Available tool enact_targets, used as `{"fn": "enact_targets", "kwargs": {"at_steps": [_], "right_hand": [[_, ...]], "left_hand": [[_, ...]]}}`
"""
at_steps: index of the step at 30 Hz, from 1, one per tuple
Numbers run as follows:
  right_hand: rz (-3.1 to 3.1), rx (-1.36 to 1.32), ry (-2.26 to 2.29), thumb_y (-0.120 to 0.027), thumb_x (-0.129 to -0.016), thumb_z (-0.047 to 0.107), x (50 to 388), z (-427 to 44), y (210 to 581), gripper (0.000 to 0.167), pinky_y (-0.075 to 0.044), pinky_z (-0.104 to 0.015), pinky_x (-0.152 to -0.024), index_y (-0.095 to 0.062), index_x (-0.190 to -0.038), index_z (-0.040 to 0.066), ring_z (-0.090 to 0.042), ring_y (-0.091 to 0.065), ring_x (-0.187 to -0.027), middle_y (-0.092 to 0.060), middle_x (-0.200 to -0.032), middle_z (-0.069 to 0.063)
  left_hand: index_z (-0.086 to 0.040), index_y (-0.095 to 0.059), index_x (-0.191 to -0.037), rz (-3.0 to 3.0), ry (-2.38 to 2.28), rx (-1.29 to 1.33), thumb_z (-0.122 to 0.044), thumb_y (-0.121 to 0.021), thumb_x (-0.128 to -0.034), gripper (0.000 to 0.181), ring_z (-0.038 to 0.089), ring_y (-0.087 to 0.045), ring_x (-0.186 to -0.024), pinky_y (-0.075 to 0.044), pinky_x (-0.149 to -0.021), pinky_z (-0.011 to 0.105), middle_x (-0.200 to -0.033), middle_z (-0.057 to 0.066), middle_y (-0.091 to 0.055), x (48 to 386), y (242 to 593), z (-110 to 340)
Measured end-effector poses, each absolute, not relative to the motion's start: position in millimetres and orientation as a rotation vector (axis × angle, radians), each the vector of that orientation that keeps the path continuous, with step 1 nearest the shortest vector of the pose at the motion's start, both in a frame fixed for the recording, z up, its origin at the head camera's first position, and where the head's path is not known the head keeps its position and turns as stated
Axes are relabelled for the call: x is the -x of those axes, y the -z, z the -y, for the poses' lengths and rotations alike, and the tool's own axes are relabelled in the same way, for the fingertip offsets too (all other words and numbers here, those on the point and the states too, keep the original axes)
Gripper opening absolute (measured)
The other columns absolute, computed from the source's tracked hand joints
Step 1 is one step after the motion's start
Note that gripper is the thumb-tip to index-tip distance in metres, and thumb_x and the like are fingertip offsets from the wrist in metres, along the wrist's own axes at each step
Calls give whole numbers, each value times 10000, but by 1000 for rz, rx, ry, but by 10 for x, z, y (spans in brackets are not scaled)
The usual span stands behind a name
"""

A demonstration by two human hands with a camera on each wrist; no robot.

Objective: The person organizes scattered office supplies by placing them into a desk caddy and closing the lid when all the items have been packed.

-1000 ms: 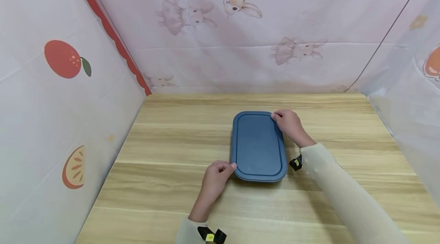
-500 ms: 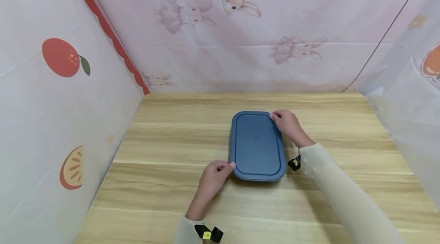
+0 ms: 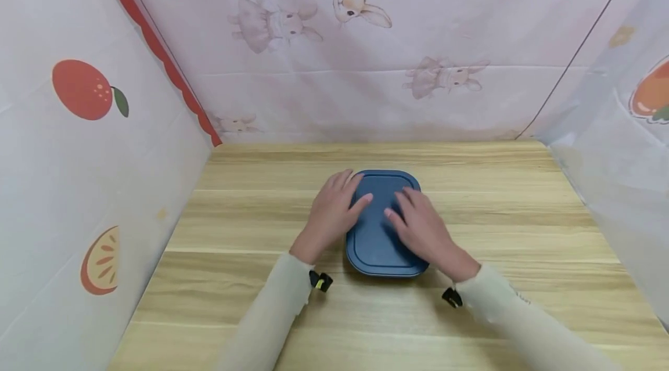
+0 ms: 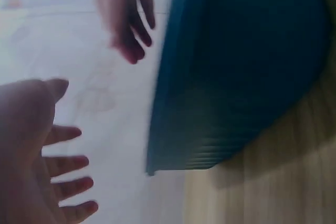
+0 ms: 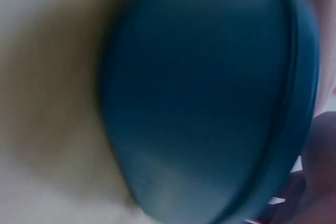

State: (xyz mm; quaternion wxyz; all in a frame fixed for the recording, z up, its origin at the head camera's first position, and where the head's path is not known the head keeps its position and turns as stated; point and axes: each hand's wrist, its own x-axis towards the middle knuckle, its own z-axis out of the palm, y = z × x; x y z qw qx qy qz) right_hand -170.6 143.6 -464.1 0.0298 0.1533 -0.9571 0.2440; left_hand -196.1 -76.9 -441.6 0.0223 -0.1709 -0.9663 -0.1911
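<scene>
A dark blue rectangular box with a rimmed lid stands lengthwise on the wooden table in the head view. Over the left side of the lid is my left hand, fingers extended and slightly spread. My right hand is over the lid's right side, fingers loosely bent and a little blurred. In the left wrist view, a gap separates my left fingers from the box. The ribbed lower wall of the box shows there. The box side fills much of the right wrist view. Neither hand holds anything.
The light wooden table surrounds the box. A pink rabbit-printed cloth stands behind it. White fruit-printed cloths rise along the left side and right side. Cream sleeves and black wrist devices are on both arms.
Both hands have let go of the lid's corners. My left hand has moved forward along the left side, and my right hand has drawn back over the lid. The box stays in place.
</scene>
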Motion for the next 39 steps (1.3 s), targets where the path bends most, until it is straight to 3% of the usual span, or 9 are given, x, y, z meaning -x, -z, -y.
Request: {"fn": "enact_targets", "kwargs": {"at_steps": [4, 10, 20, 31, 39], "right_hand": [[2964, -600, -647, -447, -1055, 485, 1482, -1343, 4755, 653, -223, -594, -1206, -467, -1480, -10, -415, -315, -1472, -382, -1563, -247], [2981, -635, -546, -426, -1054, 514, 1346, -1302, 4876, 667, -142, -615, -1221, -438, -1513, 30, -400, -252, -1511, -330, -1606, -222], [2999, -595, -508, -367, -1050, 571, 1341, -1343, 4901, 707, -64, -570, -1242, -400, -1541, 64, -363, -190, -1538, -286, -1635, -189], [3003, -613, -547, -363, -1048, 579, 1325, -1371, 4883, 719, -60, -571, -1241, -398, -1541, 57, -367, -184, -1537, -275, -1638, -195], [2971, -677, -650, -361, -1062, 546, 1461, -1538, 4710, 713, -173, -572, -1227, -366, -1547, 23, -398, -213, -1519, -299, -1610, -227]], "left_hand": [[-253, -261, -1609, 3065, 374, 715, -671, -239, -1023, 720, 309, -172, -1552, -207, -1247, 480, -1686, 100, -181, 2205, 4595, 641], [-273, -242, -1612, 3098, 259, 759, -681, -274, -1014, 725, 309, -103, -1568, -137, -1257, 509, -1693, 89, -162, 2309, 4819, 573], [-279, -228, -1615, 3086, 294, 744, -604, -255, -1054, 649, 303, -89, -1569, -151, -1258, 493, -1700, 87, -123, 2300, 4875, 501], [-265, -217, -1619, 3094, 359, 730, -638, -245, -1040, 689, 310, -59, -1573, -145, -1249, 538, -1701, 87, -126, 2281, 4887, 499], [-243, -180, -1625, 3056, 333, 793, -660, -249, -1028, 732, 315, -89, -1569, -148, -1254, 505, -1692, 92, -164, 2277, 4747, 502]]}}
